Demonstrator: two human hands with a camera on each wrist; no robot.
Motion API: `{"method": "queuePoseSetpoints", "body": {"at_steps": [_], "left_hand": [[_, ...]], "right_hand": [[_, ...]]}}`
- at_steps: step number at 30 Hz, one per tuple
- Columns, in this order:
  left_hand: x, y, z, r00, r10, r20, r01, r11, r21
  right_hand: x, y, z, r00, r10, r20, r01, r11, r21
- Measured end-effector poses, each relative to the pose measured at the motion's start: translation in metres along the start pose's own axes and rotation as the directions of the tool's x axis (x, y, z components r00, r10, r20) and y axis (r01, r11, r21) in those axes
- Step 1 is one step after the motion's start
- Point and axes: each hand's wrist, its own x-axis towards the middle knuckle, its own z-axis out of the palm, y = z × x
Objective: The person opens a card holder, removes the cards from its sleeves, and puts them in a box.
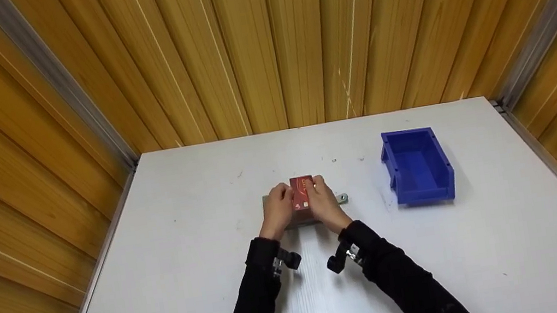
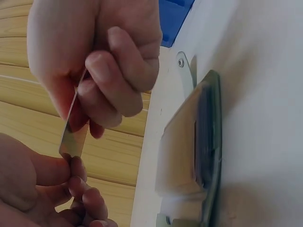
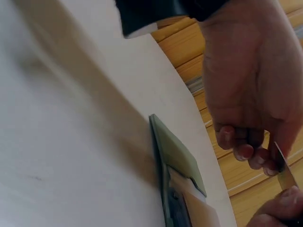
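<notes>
Left hand [image 1: 278,209] and right hand [image 1: 325,204] share a card [image 1: 302,192]

Both pinch its opposite edges, holding it above a wallet [image 3: 177,151] that lies midway between the counter's [image 1: 197,202] left and right edges. Handling the card seems the step in hand; the next move likely calls for a steady grip. Toward the white counter's far right corner sits a blue bin [image 1: 426,194]; wood-grain walls [image 1: 294,38] enclose it.

Long black sleeves [image 1: 248,307] run to the bare left hand [image 1: 278,207] and right hand [image 1: 325,206], each cuff [image 1: 360,232] bearing a small black camera [image 1: 335,264] on a stubby black mount [image 1: 344,250] with silvery metal fittings [image 1: 354,250].
</notes>
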Motion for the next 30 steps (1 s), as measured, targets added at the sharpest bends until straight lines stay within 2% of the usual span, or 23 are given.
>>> {"method": "queuePoseSetpoints", "body": {"at_steps": [4, 11, 15, 18, 22, 25, 30], "left_hand": [[0.000, -0.001, 0.004, 1.000, -0.009, 0.013, 0.009, 1.000, -0.004], [-0.003, -0.004, 0.006, 0.999, -0.022, 0.048, 0.024, 0.999, -0.043], [-0.004, -0.005, 0.003, 0.996, -0.017, 0.087, 0.018, 1.000, -0.011], [-0.004, -0.010, 0.000, 0.996, 0.039, 0.082, -0.047, 0.995, 0.091], [-0.005, -0.022, -0.004, 0.992, 0.120, 0.036, -0.125, 0.951, 0.282], [-0.007, -0.030, -0.004, 0.992, 0.121, 0.021, -0.121, 0.922, 0.367], [-0.010, -0.038, -0.005, 0.993, 0.112, 0.035, -0.116, 0.902, 0.416]], "right_hand": [[-0.001, 0.006, 0.002, 0.996, -0.059, -0.061, 0.054, 0.996, -0.077], [0.001, 0.008, -0.007, 0.993, -0.104, -0.054, 0.097, 0.988, -0.122], [0.006, 0.005, -0.019, 0.990, -0.119, -0.079, 0.107, 0.984, -0.140], [0.010, 0.002, -0.034, 0.990, -0.105, -0.090, 0.094, 0.989, -0.116], [0.017, -0.004, -0.061, 0.991, -0.078, -0.107, 0.068, 0.993, -0.092], [0.022, -0.009, -0.084, 0.989, -0.064, -0.134, 0.050, 0.994, -0.101], [0.026, -0.012, -0.129, 0.980, -0.049, -0.192, 0.027, 0.993, -0.115]]}}
